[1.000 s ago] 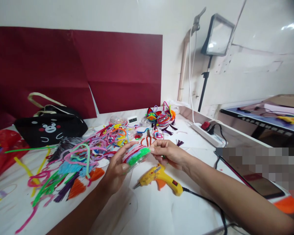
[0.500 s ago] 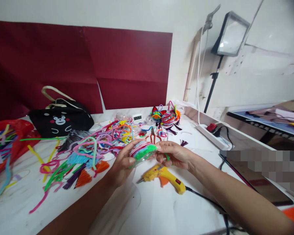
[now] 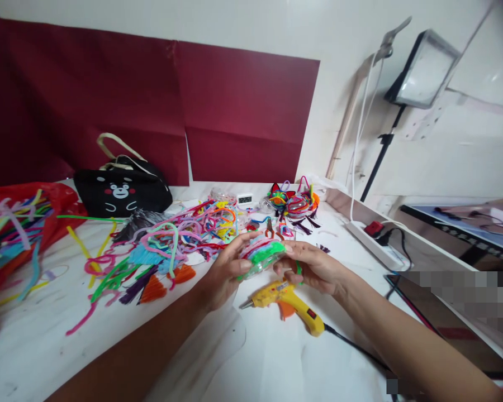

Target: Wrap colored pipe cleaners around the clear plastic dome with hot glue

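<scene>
A clear plastic shell with rows of pipe cleaners across it, in pink, white, red and bright green, is held up over the table. My left hand grips its left side, thumb on the near edge. At its right end, my right hand pinches the bright green pipe cleaner against the shell. A bit of green also shows among that hand's curled lower fingers. Just below the hands a yellow glue gun lies on its side, nozzle pointing left. Pliers with orange handles lie behind the shell.
Pipe cleaners and tassels are heaped at left, beside a red bag of pipe cleaners and a black bag. Finished-looking colourful pieces sit at the back. A power strip and a dark tablet-like device are at right.
The view has shifted left, so most things appear further right. Both hands still hold the shell, which is tilted slightly differently, with more of its clear near side showing.
</scene>
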`<state>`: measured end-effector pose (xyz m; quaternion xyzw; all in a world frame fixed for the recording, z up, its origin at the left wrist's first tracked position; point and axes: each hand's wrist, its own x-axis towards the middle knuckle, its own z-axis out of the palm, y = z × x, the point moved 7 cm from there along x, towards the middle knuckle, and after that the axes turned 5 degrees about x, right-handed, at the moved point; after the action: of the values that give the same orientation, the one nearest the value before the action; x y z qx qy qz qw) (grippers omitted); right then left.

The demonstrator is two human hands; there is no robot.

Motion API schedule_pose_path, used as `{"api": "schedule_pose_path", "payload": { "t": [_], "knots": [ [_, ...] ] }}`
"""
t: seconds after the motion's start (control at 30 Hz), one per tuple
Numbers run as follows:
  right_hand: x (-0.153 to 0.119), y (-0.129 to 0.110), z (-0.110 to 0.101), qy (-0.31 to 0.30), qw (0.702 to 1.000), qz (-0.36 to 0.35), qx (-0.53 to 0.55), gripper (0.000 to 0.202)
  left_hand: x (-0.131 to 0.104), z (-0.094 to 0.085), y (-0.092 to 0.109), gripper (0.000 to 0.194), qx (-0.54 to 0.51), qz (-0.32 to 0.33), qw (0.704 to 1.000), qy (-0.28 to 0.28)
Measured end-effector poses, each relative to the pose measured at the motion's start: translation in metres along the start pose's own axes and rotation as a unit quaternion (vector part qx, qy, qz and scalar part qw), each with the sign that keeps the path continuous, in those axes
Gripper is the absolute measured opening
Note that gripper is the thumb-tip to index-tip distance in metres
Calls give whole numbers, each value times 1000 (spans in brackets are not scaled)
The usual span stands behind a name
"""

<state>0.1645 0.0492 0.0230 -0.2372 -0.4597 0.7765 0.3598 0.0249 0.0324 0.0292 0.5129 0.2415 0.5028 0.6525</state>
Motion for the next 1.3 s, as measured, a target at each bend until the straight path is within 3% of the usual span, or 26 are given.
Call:
{"api": "schedule_pose_path", "payload": {
  "t": [0.27, 0.7, 1.03, 1.3],
  "knots": [
    [3, -1, -8, 37, 999, -24, 12, 30, 4, -10, -1, 56, 54, -5, 998, 23],
    [6, -3, -20, 94, 994, -64, 4, 27, 4, -21, 2, 38, 88, -5, 987, 133],
    [6, -4, -23, 126, 989, -78, 9, 28, 4, -24, -3, 26, 41, -8, 988, 151],
    [6, 0, -25, 152, 984, -91, -23, 31, 5, -21, -9, 25, -64, -36, 981, 179]
  ]
}}
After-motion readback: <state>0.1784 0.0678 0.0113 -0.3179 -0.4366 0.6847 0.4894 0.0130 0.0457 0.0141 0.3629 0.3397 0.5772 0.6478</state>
